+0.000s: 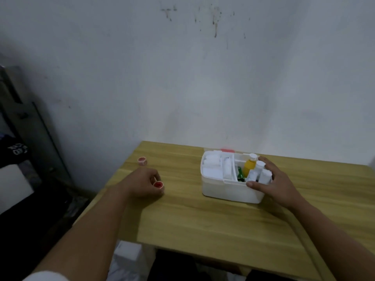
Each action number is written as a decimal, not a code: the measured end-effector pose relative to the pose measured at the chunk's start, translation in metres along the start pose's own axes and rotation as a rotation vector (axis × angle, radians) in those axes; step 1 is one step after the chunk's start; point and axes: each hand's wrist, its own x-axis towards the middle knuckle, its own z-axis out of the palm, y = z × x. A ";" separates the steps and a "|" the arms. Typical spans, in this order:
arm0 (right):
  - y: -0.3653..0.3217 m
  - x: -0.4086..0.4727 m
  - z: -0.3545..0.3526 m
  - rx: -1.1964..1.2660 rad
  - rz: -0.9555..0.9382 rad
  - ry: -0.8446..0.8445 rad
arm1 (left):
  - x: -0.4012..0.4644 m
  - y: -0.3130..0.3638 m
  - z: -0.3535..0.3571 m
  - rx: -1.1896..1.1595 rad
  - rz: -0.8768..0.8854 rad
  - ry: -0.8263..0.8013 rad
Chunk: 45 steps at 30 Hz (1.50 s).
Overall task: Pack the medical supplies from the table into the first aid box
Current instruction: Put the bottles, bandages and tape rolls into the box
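The white first aid box (227, 190) stands open on the wooden table (203, 224), right of centre. Inside it are white gauze packs on the left, a green item in the middle, and a yellow bottle (249, 167) with white bottles on the right. My right hand (274, 182) grips the box's right end, thumb on the front rim, fingers over the back. My left hand (145, 184) rests on the table to the left and pinches a small tape roll with a red core (158, 184). A second small tape roll (142, 160) stands on the table beyond my left hand.
The table's back edge meets a stained white wall. A red piece (227, 150) shows behind the box. Left of the table stand a dark rack (30, 126) and dark clutter. White bags (127, 258) lie under the table's front left corner.
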 end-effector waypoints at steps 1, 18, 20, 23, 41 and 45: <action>-0.002 0.000 0.000 0.004 -0.007 0.004 | 0.003 -0.002 0.001 0.018 0.002 0.013; -0.017 -0.003 0.001 0.029 -0.007 -0.022 | 0.061 -0.030 -0.009 0.333 -0.169 0.410; -0.016 -0.002 0.000 0.011 -0.002 -0.030 | 0.064 -0.036 -0.011 0.277 -0.204 0.393; -0.017 -0.002 0.000 0.006 -0.011 -0.023 | 0.068 -0.041 -0.009 0.219 -0.233 0.354; -0.015 -0.002 0.000 -0.021 -0.009 -0.031 | 0.081 -0.052 -0.008 0.068 -0.241 0.376; -0.015 -0.002 0.000 -0.012 -0.021 -0.025 | 0.079 -0.050 -0.006 0.044 -0.227 0.397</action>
